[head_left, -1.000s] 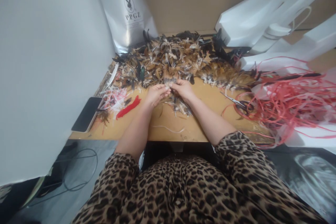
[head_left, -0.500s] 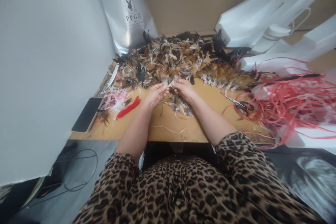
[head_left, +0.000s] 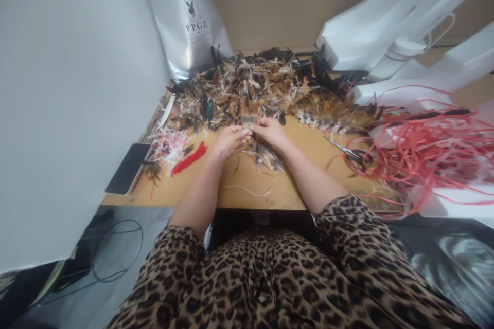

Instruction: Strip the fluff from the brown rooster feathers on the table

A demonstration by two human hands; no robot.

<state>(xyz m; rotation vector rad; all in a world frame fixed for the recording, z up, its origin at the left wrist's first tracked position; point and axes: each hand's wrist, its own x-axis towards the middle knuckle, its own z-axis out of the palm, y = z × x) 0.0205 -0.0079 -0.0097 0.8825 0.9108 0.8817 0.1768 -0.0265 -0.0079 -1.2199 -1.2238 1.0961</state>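
Observation:
Between my two hands is a small bunch of brown and grey feathers (head_left: 250, 115), its tips pointing away from me. My left hand (head_left: 230, 140) pinches the pale quill end from the left. From the right, my right hand (head_left: 271, 131) closes thumb and fingers on the same bunch. Behind it spreads a big heap of loose brown, white and black feathers (head_left: 250, 77). A smaller scatter of pale feathers (head_left: 266, 158) lies on the table just below my hands.
On the wooden table (head_left: 247, 198), a phone (head_left: 128, 168), a red strip (head_left: 189, 158) and pinkish-white shreds (head_left: 170, 145) lie left. Right are a row of feather bunches (head_left: 335, 113), scissors (head_left: 349, 151) and tangled red string (head_left: 432, 149). A silver bag (head_left: 189, 25) stands behind.
The feather bunch now stands together between my fingers, where before it was parted in two. My hands have come slightly closer; the rest looks the same.

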